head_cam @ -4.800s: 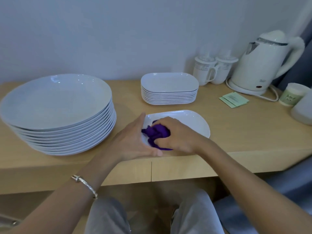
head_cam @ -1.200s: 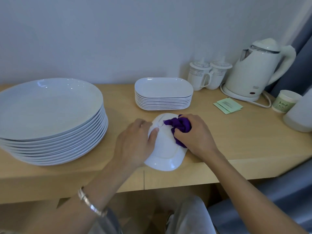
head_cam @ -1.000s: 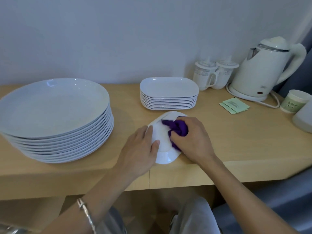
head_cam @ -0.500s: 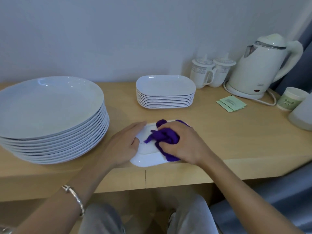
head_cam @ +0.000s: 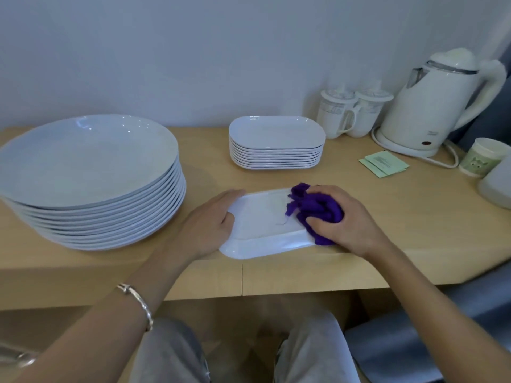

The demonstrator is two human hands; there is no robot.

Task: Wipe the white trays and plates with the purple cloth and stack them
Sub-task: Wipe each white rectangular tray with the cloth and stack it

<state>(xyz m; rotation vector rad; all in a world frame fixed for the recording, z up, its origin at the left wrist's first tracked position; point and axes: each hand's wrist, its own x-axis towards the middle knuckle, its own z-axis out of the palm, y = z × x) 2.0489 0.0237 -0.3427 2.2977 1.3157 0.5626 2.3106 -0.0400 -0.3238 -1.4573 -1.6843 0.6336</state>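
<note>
A white rectangular tray (head_cam: pixel 262 230) lies bottom side up near the front edge of the wooden counter (head_cam: pixel 387 217). My left hand (head_cam: pixel 210 222) holds its left end, thumb on top. My right hand (head_cam: pixel 345 219) grips a bunched purple cloth (head_cam: pixel 315 208) and presses it on the tray's right end. Behind stands a stack of several white trays (head_cam: pixel 276 142). A tall stack of large round white plates (head_cam: pixel 88 178) fills the left of the counter.
At the back right stand two lidded white mugs (head_cam: pixel 351 111) and a white electric kettle (head_cam: pixel 431 100) with its cord. Green sachets (head_cam: pixel 384 163), a small cup (head_cam: pixel 482 156) and a white container (head_cam: pixel 497 183) sit at the right. The wall is close behind.
The tray has been turned from pointing away from me to lying crosswise, bottom side up. My right hand with the cloth has slid to the tray's right end.
</note>
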